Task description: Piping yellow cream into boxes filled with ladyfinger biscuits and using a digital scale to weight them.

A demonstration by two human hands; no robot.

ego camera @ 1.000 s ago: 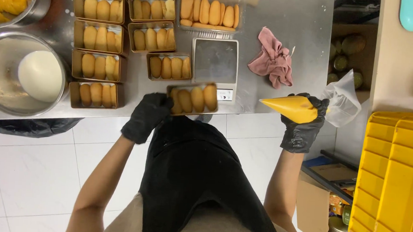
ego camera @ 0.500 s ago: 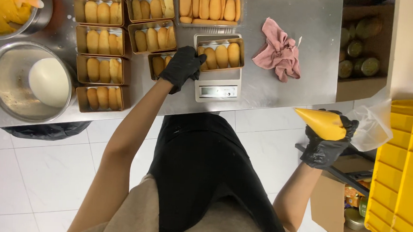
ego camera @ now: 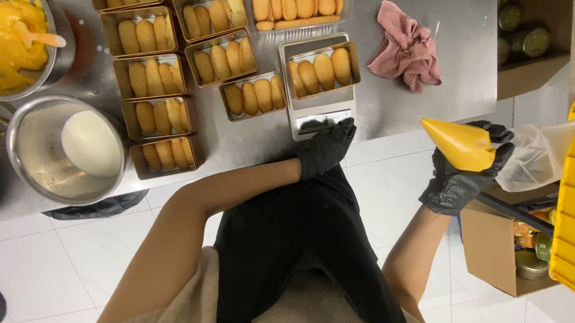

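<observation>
Seven small brown trays of sponge fingers lie on the steel counter (ego camera: 432, 31) — an eighth tray (ego camera: 324, 70), holding three fingers, sits on the grey scale (ego camera: 316, 114). The left hand (ego camera: 325, 147) rests fingers-down at the scale's front edge, grip closed on nothing. The right hand (ego camera: 464, 171), off the counter's edge, is clamped around a cone-shaped piping bag (ego camera: 462, 144) of yellow cream.

Eight gold trays of ladyfingers (ego camera: 323, 69), two steel bowls (ego camera: 33, 157), one pink cloth (ego camera: 406, 48), one piping bag (ego camera: 460, 144).
</observation>
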